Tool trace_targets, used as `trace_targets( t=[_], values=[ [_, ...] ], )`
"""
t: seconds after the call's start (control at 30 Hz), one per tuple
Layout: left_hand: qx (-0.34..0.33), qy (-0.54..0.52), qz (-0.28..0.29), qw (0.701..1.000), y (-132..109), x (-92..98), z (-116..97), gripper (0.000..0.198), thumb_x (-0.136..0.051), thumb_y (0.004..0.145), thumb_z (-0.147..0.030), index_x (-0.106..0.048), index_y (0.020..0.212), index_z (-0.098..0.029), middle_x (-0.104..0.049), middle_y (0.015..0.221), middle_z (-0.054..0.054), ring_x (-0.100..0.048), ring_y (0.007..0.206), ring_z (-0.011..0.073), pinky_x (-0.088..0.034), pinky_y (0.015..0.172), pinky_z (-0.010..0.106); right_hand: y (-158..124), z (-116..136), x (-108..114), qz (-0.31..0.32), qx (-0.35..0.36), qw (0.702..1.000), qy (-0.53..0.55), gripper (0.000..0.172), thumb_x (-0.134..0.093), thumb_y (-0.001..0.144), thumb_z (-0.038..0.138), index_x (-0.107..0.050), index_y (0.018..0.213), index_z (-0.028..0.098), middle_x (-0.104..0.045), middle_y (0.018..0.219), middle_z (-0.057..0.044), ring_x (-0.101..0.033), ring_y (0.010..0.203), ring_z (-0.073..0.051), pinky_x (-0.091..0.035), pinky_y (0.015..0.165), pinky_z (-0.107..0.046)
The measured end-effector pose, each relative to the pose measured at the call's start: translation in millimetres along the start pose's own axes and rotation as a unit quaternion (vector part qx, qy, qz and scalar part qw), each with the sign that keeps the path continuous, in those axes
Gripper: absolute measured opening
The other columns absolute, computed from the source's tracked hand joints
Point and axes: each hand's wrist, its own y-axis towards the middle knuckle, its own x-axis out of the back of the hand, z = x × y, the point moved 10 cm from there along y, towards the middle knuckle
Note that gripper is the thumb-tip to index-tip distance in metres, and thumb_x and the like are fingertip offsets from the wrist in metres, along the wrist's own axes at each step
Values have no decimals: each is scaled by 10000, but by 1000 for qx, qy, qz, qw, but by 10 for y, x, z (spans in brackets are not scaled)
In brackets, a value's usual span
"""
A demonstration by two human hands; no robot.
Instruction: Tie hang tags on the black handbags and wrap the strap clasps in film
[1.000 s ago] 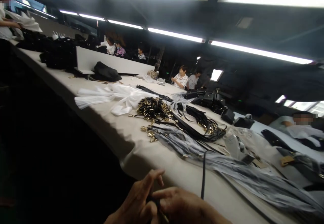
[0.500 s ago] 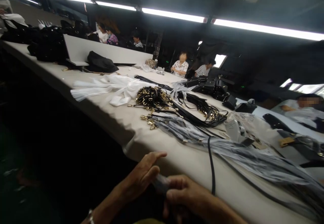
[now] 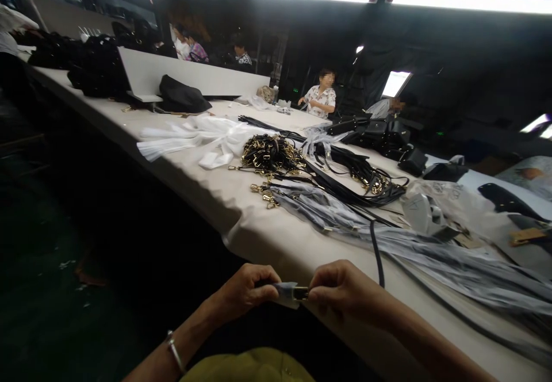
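Near the table's front edge, my left hand (image 3: 254, 290) pinches a strap end wrapped in clear film (image 3: 285, 293). Opposite it, my right hand (image 3: 336, 287) grips the gold metal buckle (image 3: 301, 294) at the other side of that wrapped piece. The two hands are a short gap apart. Beyond them lie film-wrapped straps (image 3: 319, 206) with gold clasps (image 3: 266, 197) at their left end. Behind these is a bundle of black straps with gold hardware (image 3: 271, 155).
White strips (image 3: 194, 137) spread over the cloth-covered table (image 3: 276, 244). A black strap (image 3: 376, 252) crosses the wrapped bundle. A white tape dispenser (image 3: 425, 215), black bags (image 3: 379, 132) and a black cloth (image 3: 183, 94) lie farther back. Several people are beyond.
My left hand has gone from spread fingers to a pinch on the wrapped piece. Both hands are more level, and a gold buckle now shows between them. The camera view has shifted.
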Motion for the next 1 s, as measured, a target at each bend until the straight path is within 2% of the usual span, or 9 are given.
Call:
trace_targets(
  t=[0.13, 0.23, 0.37, 0.53, 0.63, 0.73, 0.83, 0.9, 1.0],
  values=[
    [45, -82, 21, 995, 0, -134, 95, 175, -671, 743, -257, -705, 859, -131, -591, 657, -30, -480, 486, 73, -386, 478, 188, 55, 322, 54, -104, 53, 963, -244, 140, -649, 723, 297, -725, 680, 188, -575, 535, 26, -423, 490, -86, -247, 474, -217],
    [49, -119, 11, 992, 2, -181, 105, 209, -691, 739, -283, -684, 883, -131, -599, 646, -27, -519, 506, 87, -422, 504, 197, 114, 515, -61, -127, 78, 929, -338, 188, -660, 751, 357, -734, 679, 201, -601, 550, 15, -444, 522, -100, -234, 514, -245],
    [33, -63, -23, 997, -54, -66, 36, 228, -671, 799, -353, -673, 861, -134, -609, 674, -19, -525, 588, 95, -407, 560, 194, 175, 533, -66, -67, 82, 949, -298, 198, -672, 765, 391, -756, 756, 211, -661, 627, 11, -519, 567, -114, -278, 524, -230],
    [41, -29, -58, 997, -163, 160, 97, 329, -583, 874, -463, -651, 849, -142, -594, 673, -15, -500, 590, 105, -394, 546, 197, 103, 418, 316, -23, 29, 976, -216, 228, -625, 811, 364, -745, 798, 171, -644, 601, 9, -529, 534, -103, -342, 516, -205],
    [32, -45, -63, 996, -97, 139, 151, 423, -532, 892, -555, -626, 798, -153, -574, 648, -14, -512, 588, 118, -422, 570, 211, 83, 526, 309, -59, 61, 960, -267, 179, -673, 778, 352, -761, 813, 199, -661, 630, 21, -531, 559, -96, -320, 527, -203],
    [-6, -31, -68, 997, 47, 29, 74, 455, -523, 891, -582, -615, 738, -163, -571, 665, -9, -531, 666, 138, -437, 645, 219, 191, 648, 81, -84, 112, 930, -341, 214, -707, 758, 437, -776, 860, 262, -675, 664, 43, -519, 593, -97, -291, 542, -214],
    [-21, -38, -97, 994, 152, -3, 3, 497, -501, 872, -638, -566, 694, -179, -492, 595, -28, -456, 584, 121, -405, 566, 208, 319, 715, 20, -74, 137, 920, -360, 299, -704, 752, 537, -776, 902, 289, -648, 644, 56, -511, 588, -94, -294, 537, -212],
    [-17, -47, -139, 989, 161, 111, 23, 516, -523, 839, -671, -538, 662, -186, -429, 557, -43, -387, 534, 106, -367, 498, 192, 328, 747, 320, -97, 123, 915, -371, 345, -706, 737, 591, -775, 837, 268, -600, 591, 62, -490, 558, -88, -300, 520, -207],
    [-9, -69, -221, 973, 47, 482, 192, 543, -606, 745, -715, -551, 627, -188, -412, 539, -47, -366, 512, 98, -362, 450, 175, 122, 829, 1284, -209, 76, 890, -398, 464, -631, 790, 631, -716, 642, 199, -505, 505, 51, -410, 496, -87, -273, 487, -228]
  ],
)
